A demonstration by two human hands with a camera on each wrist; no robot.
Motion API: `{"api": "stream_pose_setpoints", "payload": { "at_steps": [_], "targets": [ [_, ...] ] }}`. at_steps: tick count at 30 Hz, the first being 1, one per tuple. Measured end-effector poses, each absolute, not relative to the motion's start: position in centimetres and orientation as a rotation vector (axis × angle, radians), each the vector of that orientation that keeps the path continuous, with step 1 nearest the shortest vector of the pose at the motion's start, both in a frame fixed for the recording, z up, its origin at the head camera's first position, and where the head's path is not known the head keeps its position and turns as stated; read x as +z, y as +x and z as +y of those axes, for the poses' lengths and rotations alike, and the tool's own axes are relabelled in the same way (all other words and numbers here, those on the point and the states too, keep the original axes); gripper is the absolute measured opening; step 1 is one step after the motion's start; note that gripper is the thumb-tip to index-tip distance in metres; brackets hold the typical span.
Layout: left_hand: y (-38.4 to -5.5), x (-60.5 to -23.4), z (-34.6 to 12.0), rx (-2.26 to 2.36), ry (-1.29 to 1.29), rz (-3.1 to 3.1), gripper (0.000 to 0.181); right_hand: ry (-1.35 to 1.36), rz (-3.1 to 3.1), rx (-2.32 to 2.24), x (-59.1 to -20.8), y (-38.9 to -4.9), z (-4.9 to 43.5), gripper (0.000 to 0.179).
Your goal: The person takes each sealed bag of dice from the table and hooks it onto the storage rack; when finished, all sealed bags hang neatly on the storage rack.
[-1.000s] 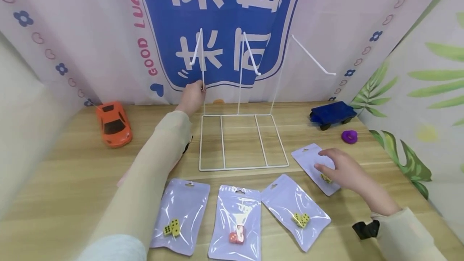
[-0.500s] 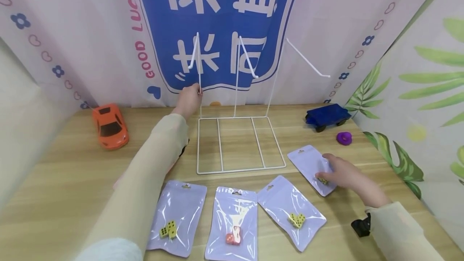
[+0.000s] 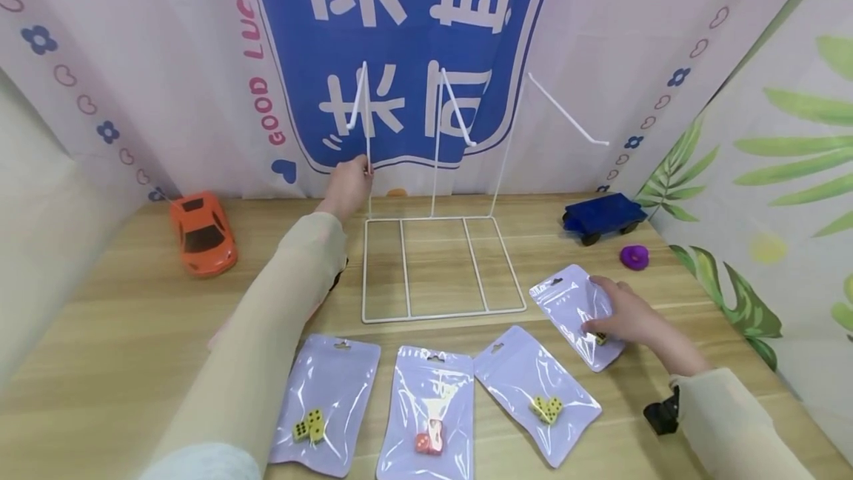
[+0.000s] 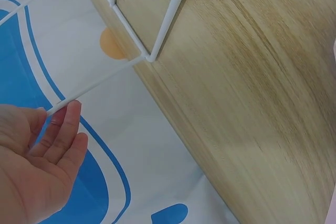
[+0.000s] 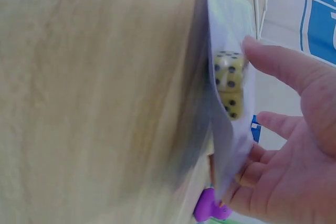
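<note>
At the back of the table stands a white wire rack (image 3: 440, 315) with three hooks on tall uprights. My left hand (image 3: 349, 185) pinches its left upright between thumb and fingers, as the left wrist view shows around the white rod (image 4: 100, 83). On the right, my right hand (image 3: 629, 313) holds a shiny lilac pouch (image 3: 566, 306) by its sides, thumb on one edge and fingers on the other. Yellow dice (image 5: 229, 80) with black dots show through it. That pouch is tilted, with its lower part raised off the table; its slotted top points toward the rack.
Pouches of yellow dice lie at front left (image 3: 333, 384) and front right (image 3: 526, 369), with a pouch of red dice (image 3: 426, 376) between them. An orange toy car (image 3: 203, 234) stands left; a blue toy cart (image 3: 603, 215) and purple ring-like piece (image 3: 634, 257) are right.
My right hand has closed from hovering over the far-right lilac pouch to gripping it, and the pouch has tilted up. My left hand keeps its hold on the upright.
</note>
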State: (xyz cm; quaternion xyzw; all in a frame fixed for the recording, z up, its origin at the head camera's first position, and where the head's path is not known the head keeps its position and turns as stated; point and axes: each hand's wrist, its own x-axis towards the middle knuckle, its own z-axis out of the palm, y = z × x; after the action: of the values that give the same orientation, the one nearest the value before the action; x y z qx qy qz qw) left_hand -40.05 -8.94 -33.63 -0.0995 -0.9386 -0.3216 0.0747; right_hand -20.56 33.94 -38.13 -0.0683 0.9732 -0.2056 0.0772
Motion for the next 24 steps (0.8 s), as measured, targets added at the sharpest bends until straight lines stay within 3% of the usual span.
{"api": "stream_pose_setpoints", "payload": {
  "at_steps": [9, 16, 24],
  "targets": [
    [-40.1, -33.8, -9.0, -0.973, -0.308, -2.804, 0.015, -0.103, 2.882, -1.095, -38.3, -20.2, 34.8, 0.076],
    [-40.1, -33.9, -9.0, -0.985, -0.307, -2.81, 0.014, -0.038, 2.927, -1.241, -37.5, -19.7, 34.5, 0.028],
    [-39.9, -33.8, -9.0, -0.973, -0.325, -2.795, 0.014, -0.219, 2.757, -1.683, -34.8, -19.4, 31.2, 0.033]
  ]
}}
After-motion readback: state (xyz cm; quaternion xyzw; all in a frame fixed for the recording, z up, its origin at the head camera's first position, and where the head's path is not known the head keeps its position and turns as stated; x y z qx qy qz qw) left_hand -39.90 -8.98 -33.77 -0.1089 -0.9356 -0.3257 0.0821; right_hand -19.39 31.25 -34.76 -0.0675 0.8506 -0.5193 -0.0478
